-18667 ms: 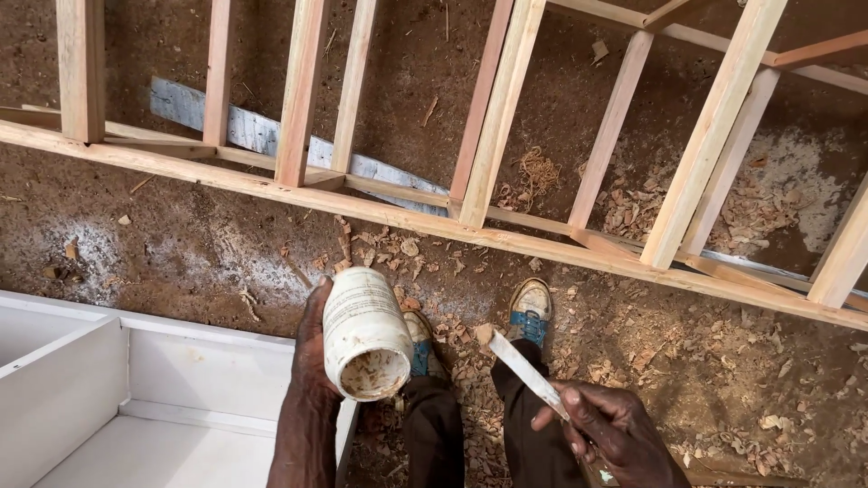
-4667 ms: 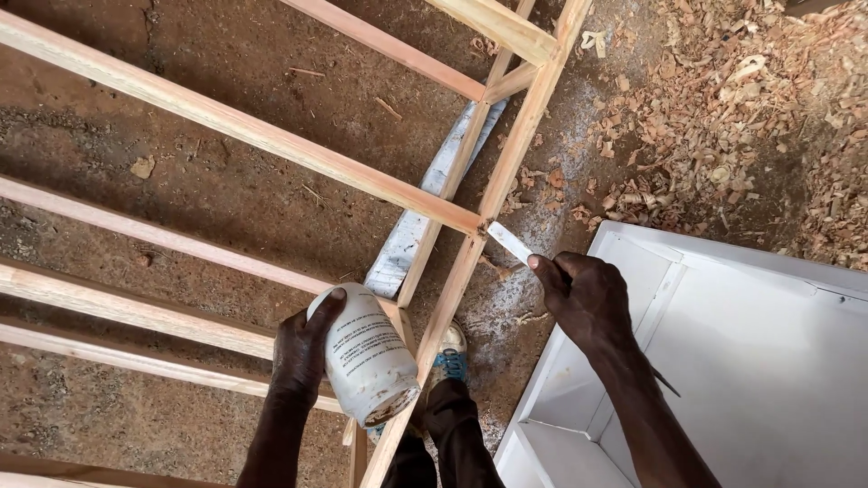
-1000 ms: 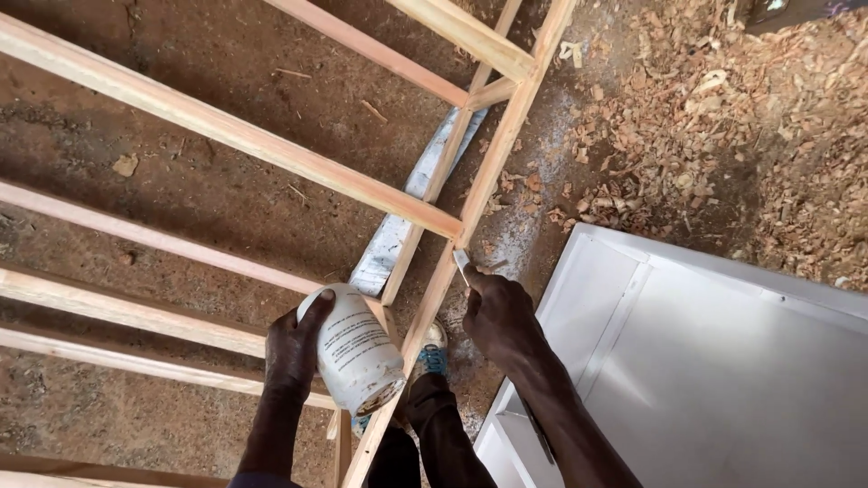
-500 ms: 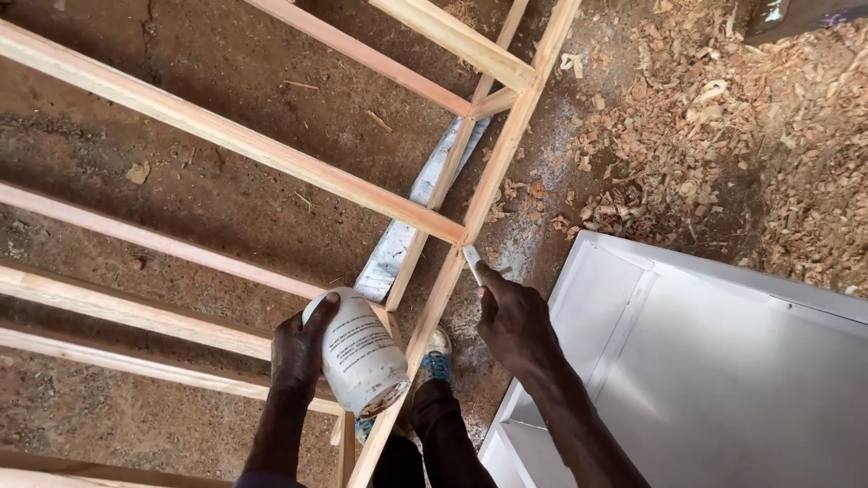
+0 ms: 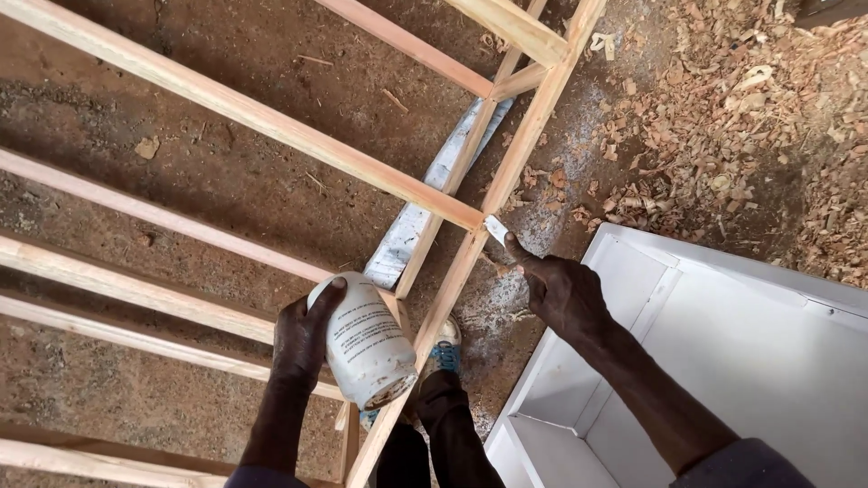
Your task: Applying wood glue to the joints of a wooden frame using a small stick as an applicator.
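- The right hand (image 5: 562,291) has slid its flat white stick (image 5: 495,229) up to the wooden frame (image 5: 452,210) joint, fingers pinching it so the tip meets the wood
- Left hand (image 5: 303,336), just below that joint, wraps the white jar (image 5: 362,342), tilted mouth-down within the stick's reach

I see a dirty white jar (image 5: 363,343) with black print at 7 o'clock, a white-smeared spatula (image 5: 495,229) at centre, pale pinkish-tan wood on the frame (image 5: 244,107), a plain white cabinet (image 5: 723,361) at 4 o'clock, brown earth (image 5: 208,181), and tan shavings (image 5: 723,108) at 2 o'clock.
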